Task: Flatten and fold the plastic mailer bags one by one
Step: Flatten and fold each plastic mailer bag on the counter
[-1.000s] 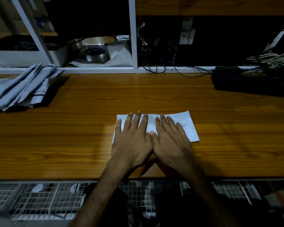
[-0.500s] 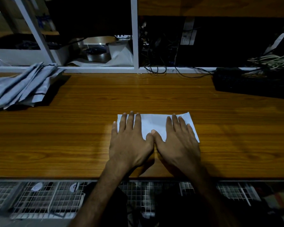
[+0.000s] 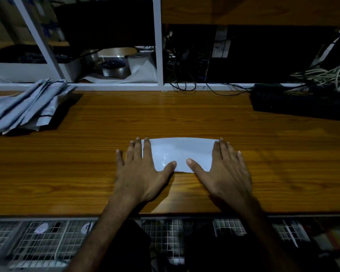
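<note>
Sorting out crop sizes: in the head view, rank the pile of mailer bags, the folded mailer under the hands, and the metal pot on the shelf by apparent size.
1. pile of mailer bags
2. folded mailer, part hidden by the hands
3. metal pot, farther away, so unsure

Dim frame overall, I read it as underexposed. Light seems to come from above and ahead: brightest patch on the counter (image 3: 185, 118) mid-strip, small glare streak near its far edge. The white mailer (image 3: 177, 152) is the brightest thing, with a small specular glint near its front. Soft shadows fall toward me under the left hand (image 3: 139, 173) and right hand (image 3: 226, 173). Shelf bays behind go almost black, detail lost. Wide-angle bend at the edges: the counter's edges bow. Corners murky, slight softness and noise throughout.
</note>
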